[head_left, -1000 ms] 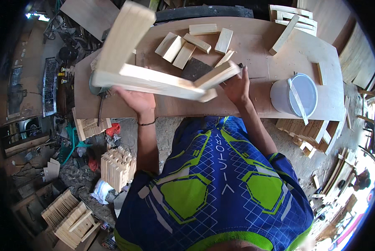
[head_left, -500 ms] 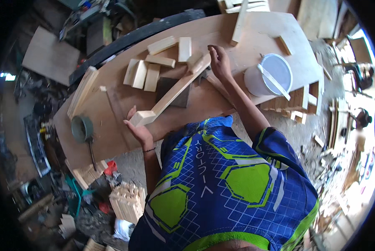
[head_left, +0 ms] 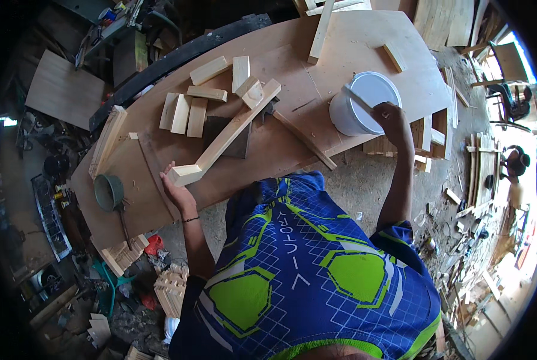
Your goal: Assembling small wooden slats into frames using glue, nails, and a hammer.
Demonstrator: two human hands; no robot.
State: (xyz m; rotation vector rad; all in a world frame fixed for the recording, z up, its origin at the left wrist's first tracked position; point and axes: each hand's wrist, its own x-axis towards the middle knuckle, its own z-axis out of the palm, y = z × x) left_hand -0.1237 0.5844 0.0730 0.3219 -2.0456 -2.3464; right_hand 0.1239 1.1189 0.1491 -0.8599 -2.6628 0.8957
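Observation:
My left hand [head_left: 175, 187] rests at the near end of a pale wooden frame piece [head_left: 229, 135], a long batten with short blocks at both ends, lying slantwise on the brown workbench [head_left: 352, 48]. The hand touches its near block; whether it grips it I cannot tell. My right hand [head_left: 391, 117] reaches out to the white plastic bucket [head_left: 364, 102] at the bench's right edge and is at its rim, beside a stick that lies across the bucket's mouth.
Several short wood blocks [head_left: 187, 111] lie on the bench behind the frame. A green cup [head_left: 108, 192] stands at the left end, next to a slatted panel [head_left: 106, 141]. A thin strip [head_left: 304, 141] lies mid-bench. Offcuts and small wooden crates litter the floor.
The frame piece came down from the air onto the bench. My right hand let go of its far end and moved right to the white bucket. The camera view turned.

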